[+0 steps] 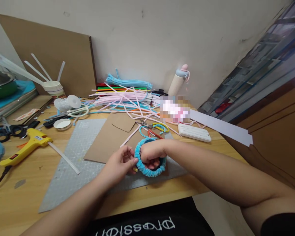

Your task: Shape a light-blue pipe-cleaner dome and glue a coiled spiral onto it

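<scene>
A round, hollow piece wrapped in fuzzy light-blue pipe cleaner (147,172) is tilted over the near part of the cutting mat, its dark inside partly showing. My left hand (121,162) pinches its left rim between thumb and fingers. From the right, my right hand (151,154) reaches into the opening with its fingers curled. What those fingers hold, if anything, is hidden. Just beyond the blue piece lie pliers (149,125) with red and yellow handles, with bits of blue pipe cleaner beside them. A cardboard sheet (100,142) rests on the grey cutting mat (66,183).
At left are a yellow glue gun (27,147), scissors (11,131) and paper cups (54,87). Heaped pipe cleaners (123,96) line the wall beside a bottle (175,82). A white box (194,132) and white strip (223,127) lie right.
</scene>
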The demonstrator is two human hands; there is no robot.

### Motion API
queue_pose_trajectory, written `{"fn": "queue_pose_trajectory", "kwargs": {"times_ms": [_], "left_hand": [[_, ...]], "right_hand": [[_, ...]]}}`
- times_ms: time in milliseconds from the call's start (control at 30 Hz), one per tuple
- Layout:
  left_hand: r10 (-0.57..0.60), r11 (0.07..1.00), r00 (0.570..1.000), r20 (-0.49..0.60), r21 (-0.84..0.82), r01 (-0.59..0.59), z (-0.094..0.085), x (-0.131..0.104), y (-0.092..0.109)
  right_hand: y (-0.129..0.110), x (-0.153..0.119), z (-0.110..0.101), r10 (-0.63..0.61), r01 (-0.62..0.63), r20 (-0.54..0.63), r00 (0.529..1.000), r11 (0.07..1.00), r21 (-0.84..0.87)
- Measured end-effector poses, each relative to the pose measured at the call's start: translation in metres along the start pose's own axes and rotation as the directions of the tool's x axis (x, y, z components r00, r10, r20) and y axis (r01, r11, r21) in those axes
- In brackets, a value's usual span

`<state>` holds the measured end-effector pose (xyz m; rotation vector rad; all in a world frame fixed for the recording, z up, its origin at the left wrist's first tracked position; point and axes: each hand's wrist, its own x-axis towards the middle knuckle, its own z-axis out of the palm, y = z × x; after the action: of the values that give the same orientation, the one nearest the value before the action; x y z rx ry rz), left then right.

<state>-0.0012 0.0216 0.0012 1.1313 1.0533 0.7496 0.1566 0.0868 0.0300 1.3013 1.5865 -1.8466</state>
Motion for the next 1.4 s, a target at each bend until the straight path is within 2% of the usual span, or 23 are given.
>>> {"fn": "queue_pose_trajectory", "kwargs": {"times_ms": [133,167,233,300,333,367,400,433,467,500,567,633,767,867,967,1033,1133,1233,1267,1300,1333,1367,1400], "left_hand": [[-0.043,0.996,0.998,0.037,-0.076,0.046,-0.004,0.002,-0.003],[-0.058,0.994,0.998,0.03,-0.094,0.061,-0.005,0.003,-0.005],[-0.1,0.989,0.995,0.025,-0.11,0.102,-0.006,0.005,-0.008],[-0.103,0.993,0.995,-0.02,-0.052,0.102,-0.008,0.003,-0.008],[-0.05,0.998,0.996,-0.075,0.026,0.052,-0.009,0.001,-0.007],[0.056,0.989,0.99,-0.129,0.143,-0.037,-0.011,-0.001,-0.004],[0.206,0.944,0.966,-0.159,0.291,-0.153,-0.013,-0.005,0.0],[0.37,0.85,0.918,-0.143,0.451,-0.273,-0.015,-0.008,0.004],[0.497,0.718,0.866,-0.052,0.585,-0.377,-0.018,-0.011,0.008],[0.561,0.586,0.826,0.059,0.676,-0.447,-0.02,-0.013,0.011],[0.567,0.421,0.801,0.195,0.766,-0.485,-0.024,-0.014,0.017],[0.539,0.354,0.813,0.219,0.817,-0.455,-0.027,-0.013,0.019],[0.482,0.303,0.833,0.273,0.839,-0.451,-0.026,-0.009,0.018],[0.411,0.299,0.831,0.374,0.806,-0.511,-0.02,-0.01,0.016],[0.408,0.243,0.822,0.397,0.821,-0.517,-0.012,-0.013,0.016],[0.411,0.213,0.832,0.372,0.849,-0.484,-0.008,-0.014,0.019],[0.388,0.237,0.86,0.332,0.866,-0.441,-0.008,-0.013,0.023],[0.351,0.292,0.891,0.287,0.871,-0.395,-0.011,-0.006,0.024],[0.33,0.307,0.903,0.277,0.873,-0.38,-0.012,-0.003,0.023],[0.303,0.323,0.914,0.27,0.873,-0.365,-0.013,-0.001,0.023],[0.279,0.345,0.924,0.263,0.87,-0.352,-0.013,0.001,0.024],[0.266,0.373,0.93,0.252,0.863,-0.341,-0.013,0.003,0.025],[0.273,0.404,0.933,0.235,0.852,-0.333,-0.012,0.004,0.028]], "right_hand": [[-0.012,-0.018,0.0,-0.034,0.047,0.105,0.994,0.99,-0.133],[-0.014,-0.021,0.001,-0.045,0.058,0.068,0.997,0.979,-0.194],[-0.017,-0.023,0.006,-0.105,0.053,-0.121,0.987,0.927,-0.372],[-0.018,-0.023,0.012,-0.221,0.009,-0.319,0.922,0.834,-0.552],[-0.019,-0.024,0.014,-0.27,-0.006,-0.349,0.897,0.782,-0.623],[-0.02,-0.025,0.016,-0.302,-0.003,-0.33,0.894,0.733,-0.68],[-0.02,-0.026,0.017,-0.313,0.017,-0.275,0.909,0.688,-0.725],[-0.021,-0.029,0.017,-0.306,0.042,-0.21,0.928,0.649,-0.759],[-0.021,-0.032,0.016,-0.302,0.067,-0.158,0.94,0.616,-0.785],[-0.021,-0.035,0.016,-0.312,0.085,-0.131,0.941,0.592,-0.802],[-0.018,-0.041,0.015,-0.386,0.102,-0.155,0.909,0.568,-0.817],[-0.01,-0.046,0.016,-0.511,0.126,-0.212,0.833,0.548,-0.827],[0.018,-0.049,0.025,-0.762,0.167,-0.245,0.599,0.418,-0.893],[0.038,-0.045,0.034,-0.841,0.19,-0.241,0.484,0.37,-0.909],[0.053,-0.037,0.038,-0.888,0.196,-0.258,0.381,0.35,-0.916],[0.059,-0.033,0.039,-0.894,0.184,-0.314,0.321,0.384,-0.905],[0.062,-0.03,0.037,-0.87,0.219,-0.414,0.268,0.473,-0.854],[0.059,-0.027,0.034,-0.812,0.373,-0.545,0.209,0.582,-0.723],[0.056,-0.025,0.033,-0.763,0.472,-0.615,0.199,0.625,-0.622],[0.052,-0.022,0.032,-0.687,0.589,-0.694,0.217,0.659,-0.467],[0.047,-0.02,0.031,-0.587,0.704,-0.762,0.273,0.662,-0.258],[0.042,-0.017,0.03,-0.466,0.779,-0.798,0.382,0.627,0.007],[0.037,-0.015,0.029,-0.365,0.793,-0.773,0.519,0.544,0.275]]}}
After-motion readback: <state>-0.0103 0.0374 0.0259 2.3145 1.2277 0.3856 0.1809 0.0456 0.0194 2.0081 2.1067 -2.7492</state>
